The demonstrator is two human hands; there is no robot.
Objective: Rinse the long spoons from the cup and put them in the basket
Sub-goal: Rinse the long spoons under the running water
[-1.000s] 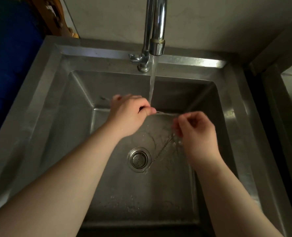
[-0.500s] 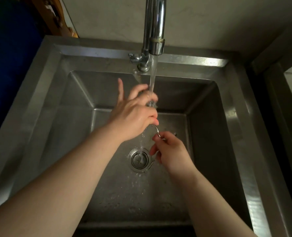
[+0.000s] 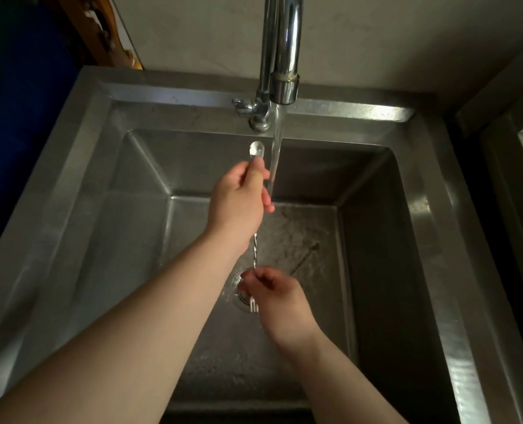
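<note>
A long metal spoon (image 3: 255, 250) with a twisted stem stands nearly upright over the sink. Its bowl (image 3: 256, 149) sticks up just left of the running water stream (image 3: 275, 154). My left hand (image 3: 239, 206) grips the stem just below the bowl. My right hand (image 3: 277, 296) pinches the lower end over the drain, where small fork-like prongs (image 3: 254, 306) poke out. Neither a cup nor a basket is in view.
The chrome faucet (image 3: 281, 56) hangs over the steel sink (image 3: 419, 209), with its handle (image 3: 248, 107) at the back rim. The drain strainer (image 3: 239, 289) sits mid-basin. A dark thin mark, perhaps the spoon's shadow (image 3: 306, 258), lies on the wet floor.
My left hand has slid up the stem toward the bowl, my right hand has dropped toward the drain, and the spoon has turned from lying across to standing upright beside the stream.
</note>
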